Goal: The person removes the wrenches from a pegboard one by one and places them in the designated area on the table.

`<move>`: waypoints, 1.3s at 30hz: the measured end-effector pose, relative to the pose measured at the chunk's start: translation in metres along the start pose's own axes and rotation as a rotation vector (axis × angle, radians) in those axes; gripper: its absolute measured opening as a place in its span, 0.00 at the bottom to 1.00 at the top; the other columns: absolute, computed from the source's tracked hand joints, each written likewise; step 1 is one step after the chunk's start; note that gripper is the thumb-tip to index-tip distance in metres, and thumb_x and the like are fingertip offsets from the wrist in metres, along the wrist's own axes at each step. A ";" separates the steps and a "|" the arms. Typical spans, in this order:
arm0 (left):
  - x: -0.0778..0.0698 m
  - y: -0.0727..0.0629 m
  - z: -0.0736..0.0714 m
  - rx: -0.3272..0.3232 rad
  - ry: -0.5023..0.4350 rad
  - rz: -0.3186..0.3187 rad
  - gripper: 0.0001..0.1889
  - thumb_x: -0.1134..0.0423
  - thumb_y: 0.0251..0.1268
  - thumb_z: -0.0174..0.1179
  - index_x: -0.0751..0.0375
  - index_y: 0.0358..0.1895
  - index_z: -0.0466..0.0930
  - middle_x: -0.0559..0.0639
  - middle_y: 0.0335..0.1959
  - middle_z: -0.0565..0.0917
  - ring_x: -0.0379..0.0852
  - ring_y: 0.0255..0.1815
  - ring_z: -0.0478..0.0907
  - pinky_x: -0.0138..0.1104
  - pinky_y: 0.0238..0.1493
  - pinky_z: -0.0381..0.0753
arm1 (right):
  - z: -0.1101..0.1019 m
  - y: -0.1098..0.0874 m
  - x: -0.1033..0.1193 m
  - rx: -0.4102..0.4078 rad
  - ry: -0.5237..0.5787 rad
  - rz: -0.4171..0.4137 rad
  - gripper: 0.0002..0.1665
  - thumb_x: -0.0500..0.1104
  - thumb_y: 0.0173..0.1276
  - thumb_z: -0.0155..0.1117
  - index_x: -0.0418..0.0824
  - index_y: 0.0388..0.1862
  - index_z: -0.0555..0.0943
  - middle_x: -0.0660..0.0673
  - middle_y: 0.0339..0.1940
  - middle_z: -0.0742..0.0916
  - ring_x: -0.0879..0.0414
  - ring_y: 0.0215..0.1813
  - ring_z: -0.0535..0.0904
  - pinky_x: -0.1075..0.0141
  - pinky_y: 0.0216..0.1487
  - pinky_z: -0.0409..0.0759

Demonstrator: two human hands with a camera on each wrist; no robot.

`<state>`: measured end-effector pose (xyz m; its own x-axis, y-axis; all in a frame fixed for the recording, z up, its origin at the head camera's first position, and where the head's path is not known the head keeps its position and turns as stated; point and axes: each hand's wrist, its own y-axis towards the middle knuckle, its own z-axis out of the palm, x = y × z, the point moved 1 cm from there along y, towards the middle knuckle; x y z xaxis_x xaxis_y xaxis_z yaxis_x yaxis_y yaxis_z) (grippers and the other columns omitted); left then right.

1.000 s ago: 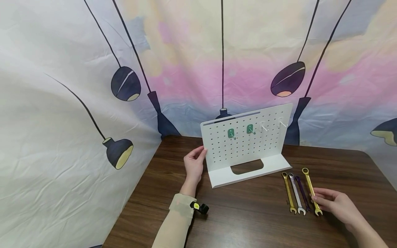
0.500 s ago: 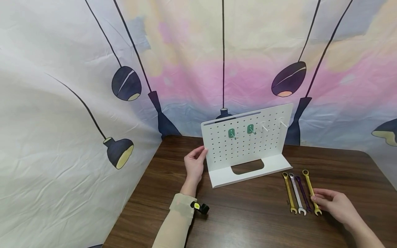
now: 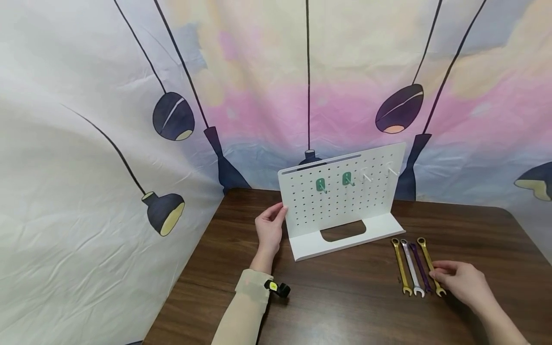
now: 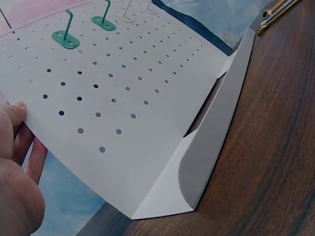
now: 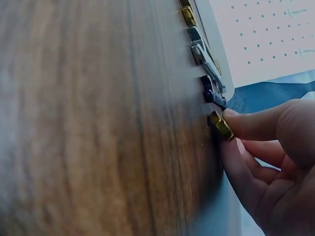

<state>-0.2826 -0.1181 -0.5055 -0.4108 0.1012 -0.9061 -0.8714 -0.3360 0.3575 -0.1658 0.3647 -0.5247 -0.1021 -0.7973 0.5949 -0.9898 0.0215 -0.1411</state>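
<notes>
A white pegboard stand (image 3: 345, 201) is upright on the dark wooden table (image 3: 336, 306). It carries two green hooks (image 3: 320, 185) and two white hooks (image 3: 366, 176). My left hand (image 3: 276, 215) grips its left edge, with the thumb (image 4: 12, 115) on the front face and the fingers behind. To the right of the stand several wrenches lie side by side: gold (image 3: 401, 266), silver (image 3: 411, 268), purple (image 3: 420, 268) and gold (image 3: 427, 258). My right hand (image 3: 435, 276) pinches the near end of the rightmost gold wrench (image 5: 221, 125), which is still flat on the table.
A printed cloth backdrop (image 3: 129, 143) closes off the back and left of the table. A small black camera (image 3: 278, 289) sits on my left sleeve. The table's right corner (image 3: 513, 215) lies beyond the wrenches.
My right hand's fingertips have drawn in on the rightmost gold wrench, which has shifted slightly toward the other wrenches. The left hand and the pegboard have not moved.
</notes>
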 end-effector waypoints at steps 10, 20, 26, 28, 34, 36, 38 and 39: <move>-0.001 0.001 0.001 -0.009 -0.007 0.004 0.11 0.66 0.66 0.77 0.69 0.47 0.92 0.52 0.38 0.92 0.40 0.37 0.84 0.29 0.41 0.86 | -0.001 -0.003 0.003 -0.015 -0.019 0.020 0.32 0.53 0.77 0.71 0.24 0.59 0.83 0.41 0.40 0.92 0.39 0.43 0.88 0.35 0.48 0.80; 0.002 0.002 0.001 -0.002 -0.005 0.001 0.11 0.66 0.67 0.77 0.69 0.47 0.92 0.51 0.39 0.92 0.40 0.37 0.85 0.29 0.42 0.86 | -0.005 -0.002 0.004 0.040 0.025 0.039 0.36 0.57 0.80 0.65 0.23 0.63 0.81 0.34 0.44 0.92 0.43 0.42 0.90 0.39 0.47 0.84; -0.001 0.004 -0.005 0.048 0.019 -0.011 0.12 0.66 0.69 0.75 0.70 0.50 0.91 0.52 0.41 0.92 0.40 0.38 0.85 0.30 0.43 0.87 | -0.015 0.002 0.005 0.057 0.051 0.017 0.41 0.61 0.86 0.55 0.23 0.71 0.74 0.22 0.56 0.85 0.41 0.44 0.90 0.43 0.44 0.87; -0.002 0.005 -0.009 0.086 0.045 -0.016 0.13 0.65 0.72 0.72 0.69 0.53 0.90 0.54 0.44 0.92 0.41 0.40 0.85 0.31 0.45 0.87 | -0.019 0.004 0.006 0.014 0.000 -0.021 0.41 0.61 0.86 0.54 0.24 0.72 0.73 0.20 0.60 0.83 0.33 0.50 0.87 0.40 0.45 0.84; -0.010 0.013 -0.029 0.235 0.177 -0.001 0.19 0.62 0.83 0.61 0.64 0.69 0.81 0.58 0.63 0.86 0.54 0.60 0.84 0.43 0.64 0.83 | -0.021 0.016 0.009 -0.188 -0.140 -0.171 0.43 0.60 0.85 0.57 0.25 0.78 0.66 0.12 0.69 0.69 0.12 0.66 0.64 0.21 0.56 0.67; -0.013 0.018 -0.039 0.311 0.305 0.035 0.22 0.60 0.85 0.58 0.62 0.74 0.77 0.58 0.70 0.81 0.57 0.69 0.79 0.50 0.70 0.77 | -0.018 0.019 0.009 -0.255 -0.185 -0.209 0.45 0.60 0.84 0.58 0.29 0.82 0.62 0.12 0.72 0.64 0.11 0.70 0.58 0.17 0.57 0.61; -0.015 0.024 -0.049 0.412 0.474 0.080 0.26 0.55 0.86 0.56 0.58 0.80 0.70 0.55 0.79 0.73 0.57 0.79 0.68 0.55 0.77 0.68 | -0.017 0.022 0.008 -0.291 -0.223 -0.223 0.46 0.62 0.84 0.57 0.36 0.86 0.57 0.14 0.78 0.57 0.12 0.76 0.49 0.13 0.59 0.53; -0.016 0.026 -0.054 0.464 0.566 0.107 0.29 0.52 0.86 0.55 0.57 0.82 0.67 0.55 0.82 0.68 0.56 0.83 0.62 0.56 0.80 0.63 | -0.016 0.024 0.007 -0.300 -0.241 -0.226 0.47 0.63 0.84 0.56 0.41 0.88 0.55 0.16 0.81 0.54 0.13 0.78 0.43 0.12 0.60 0.49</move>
<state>-0.2846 -0.1794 -0.4941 -0.4085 -0.4505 -0.7939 -0.9095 0.1267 0.3960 -0.1919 0.3687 -0.5113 0.1116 -0.9190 0.3781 -0.9733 -0.0243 0.2281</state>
